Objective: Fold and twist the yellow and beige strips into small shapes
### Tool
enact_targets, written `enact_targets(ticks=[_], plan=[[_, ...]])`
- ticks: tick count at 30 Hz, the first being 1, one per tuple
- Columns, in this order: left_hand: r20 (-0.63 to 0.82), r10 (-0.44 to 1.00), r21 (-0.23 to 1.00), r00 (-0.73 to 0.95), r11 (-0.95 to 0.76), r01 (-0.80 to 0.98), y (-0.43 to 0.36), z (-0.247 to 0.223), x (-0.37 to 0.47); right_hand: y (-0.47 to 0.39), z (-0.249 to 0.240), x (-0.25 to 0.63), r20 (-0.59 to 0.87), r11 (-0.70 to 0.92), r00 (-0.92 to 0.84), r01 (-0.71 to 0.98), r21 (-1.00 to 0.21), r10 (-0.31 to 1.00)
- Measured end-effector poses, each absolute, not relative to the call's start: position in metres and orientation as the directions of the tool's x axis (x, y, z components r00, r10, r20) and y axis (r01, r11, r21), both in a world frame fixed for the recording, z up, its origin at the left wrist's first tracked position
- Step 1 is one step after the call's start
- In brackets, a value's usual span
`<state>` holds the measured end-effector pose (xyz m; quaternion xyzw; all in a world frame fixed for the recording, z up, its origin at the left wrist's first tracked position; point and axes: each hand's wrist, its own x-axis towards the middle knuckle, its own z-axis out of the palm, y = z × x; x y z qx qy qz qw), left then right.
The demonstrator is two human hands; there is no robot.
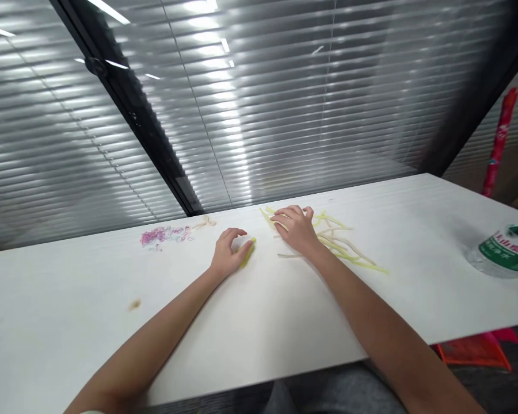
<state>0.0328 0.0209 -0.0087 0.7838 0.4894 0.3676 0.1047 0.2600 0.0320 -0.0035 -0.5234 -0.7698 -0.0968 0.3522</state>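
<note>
My left hand (228, 253) rests low over the white table, its fingers curved and its thumb held apart from them. Just beside and partly under that thumb is a small yellow piece (249, 254); its kind does not show clearly. With bent, parted fingers, my right hand (297, 229) reaches over a loose spread of thin yellow and beige strips (343, 250). Several strips stick out past the fingers and wrist on both sides. What lies under the right palm is hidden.
The white table (224, 333) stands against a glass wall with blinds (276, 103). Left of my hands lies a heap of pink and purple bits (159, 234), with a beige twisted piece (205, 222) beside it. A clear plastic bottle with a green label (507, 253) stands at the right.
</note>
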Motion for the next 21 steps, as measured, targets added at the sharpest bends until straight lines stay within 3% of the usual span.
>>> enact_targets(ticks=[6,11,16,18,21], plan=[[0.313,0.863,0.163,0.396,-0.460,0.873,0.006,-0.011,0.025,0.039,-0.019,0.270,0.637,0.380,-0.116,0.877,-0.295,0.762],[0.246,0.856,0.111,0.454,-0.490,0.865,-0.008,-0.007,0.028,0.034,-0.021,0.264,0.595,0.411,-0.170,0.863,-0.295,0.785],[0.252,0.860,0.075,0.444,-0.475,0.877,-0.020,-0.005,0.010,0.027,-0.015,0.261,0.561,0.406,-0.147,0.836,-0.370,0.815],[0.263,0.875,0.044,0.406,-0.431,0.901,-0.023,0.001,-0.023,0.024,-0.015,0.261,0.552,0.404,-0.144,0.829,-0.386,0.822],[0.283,0.936,-0.020,0.210,-0.213,0.977,-0.035,0.025,-0.096,0.020,-0.014,0.262,0.533,0.390,-0.133,0.827,-0.405,0.835]])
